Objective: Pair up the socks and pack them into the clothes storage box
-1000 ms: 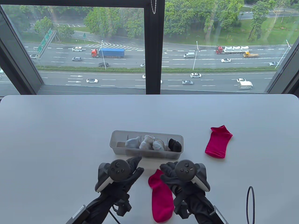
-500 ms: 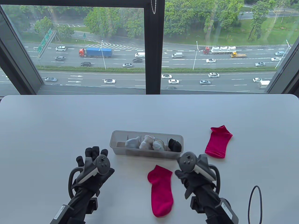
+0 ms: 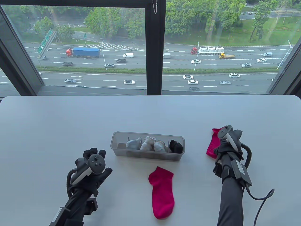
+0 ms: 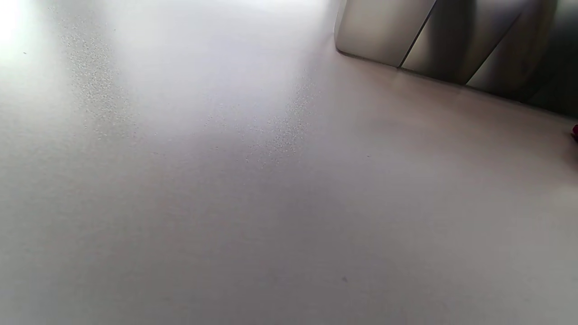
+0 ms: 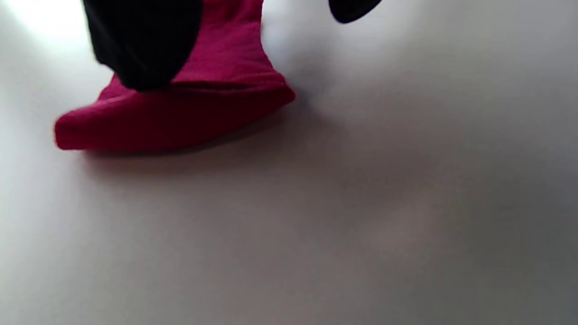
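A clear storage box (image 3: 147, 155) sits mid-table, holding rolled grey and white socks (image 3: 146, 143) and a black pair (image 3: 176, 146). One magenta sock (image 3: 162, 193) lies flat in front of the box. A second magenta sock (image 3: 211, 146) lies to the box's right, and my right hand (image 3: 226, 142) is over it, hiding most of it. In the right wrist view one gloved finger (image 5: 144, 45) hangs over this sock (image 5: 180, 117) while another fingertip (image 5: 353, 9) stays off it. My left hand (image 3: 93, 162) hovers left of the box, empty, fingers loosely curled. The left wrist view catches the box's corner (image 4: 451, 40).
A black cable (image 3: 261, 202) trails from my right wrist across the table's near right. The white table (image 3: 58, 122) ends at a large window behind.
My right hand has travelled from beside the near sock, right and away, onto the far magenta sock. My left hand pulled back left from the box and has drifted slightly since.
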Available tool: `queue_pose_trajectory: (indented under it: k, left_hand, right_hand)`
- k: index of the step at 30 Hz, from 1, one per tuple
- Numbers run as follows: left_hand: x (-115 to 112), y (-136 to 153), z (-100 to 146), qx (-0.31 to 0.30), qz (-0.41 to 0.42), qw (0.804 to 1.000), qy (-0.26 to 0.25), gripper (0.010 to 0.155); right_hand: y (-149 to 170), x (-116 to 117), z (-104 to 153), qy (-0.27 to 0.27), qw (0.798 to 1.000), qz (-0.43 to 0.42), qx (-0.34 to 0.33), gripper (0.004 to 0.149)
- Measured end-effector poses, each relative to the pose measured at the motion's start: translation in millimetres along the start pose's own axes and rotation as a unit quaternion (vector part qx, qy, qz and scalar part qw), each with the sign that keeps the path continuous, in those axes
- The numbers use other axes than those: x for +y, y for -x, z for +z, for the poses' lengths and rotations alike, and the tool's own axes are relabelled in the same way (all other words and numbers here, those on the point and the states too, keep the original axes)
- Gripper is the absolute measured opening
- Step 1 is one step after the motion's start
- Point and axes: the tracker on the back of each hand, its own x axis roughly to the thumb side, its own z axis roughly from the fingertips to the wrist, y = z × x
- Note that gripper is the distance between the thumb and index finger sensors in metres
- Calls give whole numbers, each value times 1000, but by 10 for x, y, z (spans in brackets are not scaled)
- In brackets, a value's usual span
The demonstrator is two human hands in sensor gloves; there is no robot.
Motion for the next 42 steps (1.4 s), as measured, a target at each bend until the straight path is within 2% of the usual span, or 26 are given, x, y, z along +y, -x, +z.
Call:
queue_pose_trajectory:
  k: [2, 3, 5, 7, 10, 14, 16, 19, 20, 21, 22, 24, 26, 27, 28, 30, 31, 32, 34, 35, 37, 39, 40, 41, 42]
  left_hand:
    - [11, 15, 1, -2, 9, 1000, -1, 76]
    - [13, 16, 1, -2, 8, 1000, -1, 76]
    - [20, 1, 7, -8, 8, 1000, -3, 76]
    - [45, -37, 44, -19, 6, 1000, -16, 76]
    - [115, -138, 153, -57, 11, 997, -54, 75]
    - [236, -401, 310, -147, 70, 982, -97, 75]
    - [270, -597, 370, -195, 116, 970, -84, 78]
    - [292, -966, 444, -265, 194, 944, -26, 80]
    - [287, -1074, 449, -283, 218, 934, -15, 81]
    - [256, -1226, 433, -309, 248, 918, 17, 84]
    - [222, -1315, 416, -319, 269, 908, 47, 86]
    - [126, -1465, 348, -340, 330, 874, 107, 91]
    - [29, -1503, 283, -343, 428, 828, 119, 93]
    - [-14, -1437, 257, -315, 474, 816, 103, 92]
    - [-57, -1344, 234, -278, 512, 809, 80, 82]
    - [-126, -1143, 189, -229, 554, 800, 33, 57]
    - [-140, -1093, 174, -229, 558, 797, 35, 49]
    - [-138, -1026, 164, -232, 552, 800, 34, 48]
    - [-106, -1002, 151, -256, 523, 813, 17, 47]
    - [-91, -1023, 149, -275, 505, 818, 16, 47]
    - [-89, -1093, 155, -305, 492, 814, 29, 47]
    - [-97, -1175, 161, -328, 482, 812, 37, 46]
    - [-103, -1219, 166, -338, 474, 812, 45, 45]
    - [-108, -1240, 173, -342, 469, 813, 48, 45]
    - [-112, -1250, 177, -341, 467, 815, 47, 45]
  right_hand:
    - [20, 88, -46, -20, 1000, 1, 8, 83]
    - [28, 111, -39, -12, 1000, 8, 6, 79]
    - [50, 119, 23, 54, 998, 24, -6, 70]
    - [82, 113, 102, 92, 994, 65, -9, 45]
    - [160, 127, 275, 106, 992, 63, -23, 43]
    - [214, -114, 752, 177, 980, -49, -82, 43]
    - [158, -250, 1129, 200, 962, -117, -141, 43]
    - [-86, -314, 1764, 212, 927, -161, -264, 42]
    - [-194, -278, 1952, 210, 916, -165, -299, 42]
    - [-351, -191, 2176, 204, 901, -166, -344, 42]
    - [-453, -118, 2296, 202, 890, -161, -375, 42]
    - [-697, 104, 2536, 188, 867, -151, -435, 42]
    - [-912, 357, 2680, 157, 842, -147, -495, 42]
    - [-935, 422, 2695, 160, 845, -158, -485, 44]
    - [-947, 451, 2674, 153, 842, -156, -494, 45]
    - [-930, 505, 2624, 100, 830, -143, -530, 46]
    - [-904, 509, 2601, 107, 832, -145, -524, 43]
    - [-840, 499, 2525, 150, 837, -156, -503, 52]
    - [-787, 483, 2419, 148, 842, -161, -494, 72]
    - [-755, 498, 2329, 106, 841, -171, -503, 82]
    - [-721, 568, 2186, 17, 831, -208, -516, 93]
    - [-718, 684, 2075, -77, 808, -245, -530, 97]
    - [-722, 738, 2028, -126, 796, -256, -534, 97]
    - [-726, 770, 1996, -152, 788, -264, -535, 90]
    - [-728, 785, 1977, -160, 785, -270, -534, 76]
